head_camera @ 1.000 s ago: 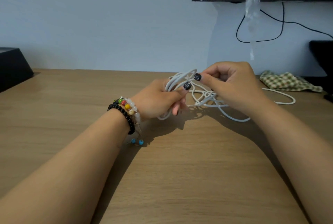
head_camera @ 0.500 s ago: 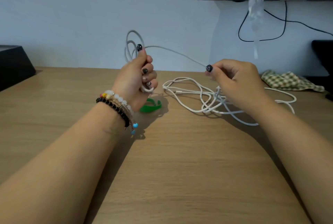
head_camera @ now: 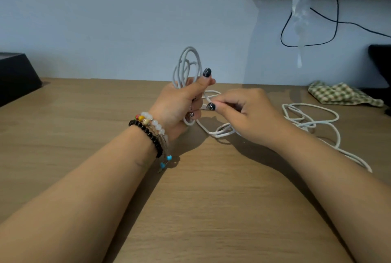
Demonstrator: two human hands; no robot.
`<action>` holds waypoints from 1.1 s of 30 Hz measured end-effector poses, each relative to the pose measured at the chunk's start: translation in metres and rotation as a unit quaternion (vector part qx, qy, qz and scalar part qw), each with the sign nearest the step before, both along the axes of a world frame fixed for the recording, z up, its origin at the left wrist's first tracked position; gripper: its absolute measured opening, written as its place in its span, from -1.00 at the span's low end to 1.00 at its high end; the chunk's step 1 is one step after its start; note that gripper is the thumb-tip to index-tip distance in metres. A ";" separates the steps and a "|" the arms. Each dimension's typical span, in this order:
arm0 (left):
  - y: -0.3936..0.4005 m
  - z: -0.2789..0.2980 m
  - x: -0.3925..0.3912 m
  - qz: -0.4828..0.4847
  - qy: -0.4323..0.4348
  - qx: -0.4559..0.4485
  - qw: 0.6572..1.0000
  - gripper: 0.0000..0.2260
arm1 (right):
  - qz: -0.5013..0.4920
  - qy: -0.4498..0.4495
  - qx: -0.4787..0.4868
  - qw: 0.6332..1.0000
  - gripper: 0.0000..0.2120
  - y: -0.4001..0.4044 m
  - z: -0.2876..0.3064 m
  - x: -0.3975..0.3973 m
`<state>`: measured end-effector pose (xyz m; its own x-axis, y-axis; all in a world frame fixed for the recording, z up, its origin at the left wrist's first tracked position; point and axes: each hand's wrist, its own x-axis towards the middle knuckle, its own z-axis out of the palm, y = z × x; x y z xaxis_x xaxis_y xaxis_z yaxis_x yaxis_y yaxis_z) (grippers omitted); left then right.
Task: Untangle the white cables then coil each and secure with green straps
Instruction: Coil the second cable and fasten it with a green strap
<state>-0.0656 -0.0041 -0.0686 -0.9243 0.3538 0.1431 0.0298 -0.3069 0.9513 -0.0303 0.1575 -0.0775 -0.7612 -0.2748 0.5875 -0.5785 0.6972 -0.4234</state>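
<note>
Head view. The left hand [head_camera: 179, 104], wearing beaded bracelets [head_camera: 151, 128] at the wrist, grips a coil of thin white cable [head_camera: 187, 66] in its fist; the loops stand upright above the thumb, and a short bend shows below the curled fingers. The right hand [head_camera: 247, 114], just to the right of it, pinches a strand of the same white cable between thumb and forefinger, close to the left fingers. The remaining loose white cable [head_camera: 311, 119] lies in tangled loops on the brown wooden bench [head_camera: 211, 199], trailing right and nearward past the right forearm. A green-checked cloth [head_camera: 340, 93] rests at the far right edge.
</note>
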 end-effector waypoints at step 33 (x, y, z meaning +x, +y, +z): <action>-0.027 0.024 -0.015 0.077 -0.078 0.208 0.972 -0.57 | -0.090 -0.111 0.000 0.990 -0.80 0.015 0.014 0.004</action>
